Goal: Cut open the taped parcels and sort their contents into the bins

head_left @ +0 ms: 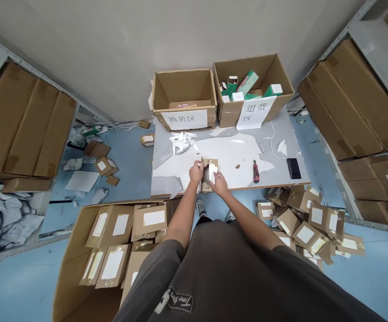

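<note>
The small brown cardboard box with an opened, dark-looking inside (205,176) is between the two hands, at the front edge of the table with its torn white-and-grey covering (229,154). The left hand (196,172) has a narrow pinch on the box's left edge; the right hand (220,184) closes thumb and fingers on its right side, over a white rectangular piece (213,169). Whether that piece is loose or part of the box, I cannot tell.

The step looks like opening up or checking the box. It calls for the left hand to hold the wall steady while the right works the white piece with light, even pressure; a hard tug could rip the thin card or tip the box off the edge, so resting it further in would be safer. Fingertips should stay off raw cardboard edges.

The red-and-black utility knife (255,172) lies to the right, clear of the wrists, a sensible place for it. The crumpled white paper scraps (182,143) sit beyond the left hand, and the black phone (293,168) lies near the right end. Behind stand two large open brown cartons, the left (182,89) and the right (227,117), bearing handwritten white signs.
</note>
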{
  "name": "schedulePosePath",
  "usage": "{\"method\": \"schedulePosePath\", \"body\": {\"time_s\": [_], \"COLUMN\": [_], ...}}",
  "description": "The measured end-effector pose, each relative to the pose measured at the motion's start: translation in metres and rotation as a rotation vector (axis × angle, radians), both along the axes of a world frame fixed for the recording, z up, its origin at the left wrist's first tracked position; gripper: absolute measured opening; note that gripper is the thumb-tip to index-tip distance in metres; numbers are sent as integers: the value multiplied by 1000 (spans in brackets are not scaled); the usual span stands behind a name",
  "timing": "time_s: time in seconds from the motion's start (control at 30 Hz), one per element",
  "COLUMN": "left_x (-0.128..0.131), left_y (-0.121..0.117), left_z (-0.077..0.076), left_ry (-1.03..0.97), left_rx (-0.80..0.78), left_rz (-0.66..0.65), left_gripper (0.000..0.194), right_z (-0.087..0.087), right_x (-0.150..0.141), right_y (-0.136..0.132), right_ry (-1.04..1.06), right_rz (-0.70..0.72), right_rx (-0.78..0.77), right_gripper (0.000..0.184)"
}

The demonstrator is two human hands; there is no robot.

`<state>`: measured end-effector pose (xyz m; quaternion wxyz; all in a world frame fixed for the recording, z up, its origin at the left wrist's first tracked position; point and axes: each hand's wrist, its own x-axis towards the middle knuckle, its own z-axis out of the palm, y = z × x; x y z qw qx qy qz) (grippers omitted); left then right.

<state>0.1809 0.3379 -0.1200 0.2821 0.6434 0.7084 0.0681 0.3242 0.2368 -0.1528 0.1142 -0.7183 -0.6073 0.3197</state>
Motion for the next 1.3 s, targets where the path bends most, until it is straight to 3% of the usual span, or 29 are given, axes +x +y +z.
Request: {"method": "schedulePosePath", "body": {"time_s": [0.13,0.23,0.37,0.47,0.53,0.63,0.7,0.83,0.97,1.13,1.23,1.3], "left_x": [-27,-34,-29,-22,-19,-17,-16,-8,3,7,1,-7], "left_y": [7,3,-7,-16,-20,-20,-17,-18,-31,-32,-17,-10], "left_z": [-11,-19,-26,-29,-31,-31,-28,-15,-8,-13,-15,-14], "left_ry": [-172,-211,-180,-101,-13,68,77,122,179,181,111,70], "left_rx": [19,48,56,126,205,232,204,128,-39,-235,-377,-420], "left_rz": [1,70,143,180,135,-69,-152,-193,-296,-253,-277,-354], "left_gripper": [36,37,43,47,48,45,44,39,54,66,85,111], "right_z": [10,15,14,7,0,-9,-12,-10,-4,-2,-2,-2], "right_x": [-10,-5,24,54,69,79,77,61,47,48,55,60], "right_y": [7,11,6,-4,-10,-13,-11,1,16,26,28,27], "right_ry": [-113,-104,36,111,112,63,10,-103,-130,-109,-97,-92], "right_rz": [-46,-49,11,-64,-131,-147,-132,-107,-70,-13,25,42], "right_rx": [-70,-26,99,126,124,68,-6,-183,-323,-369,-389,-403], "right_gripper": [88,82,72,73,71,66,66,80,74,79,81,78]}}
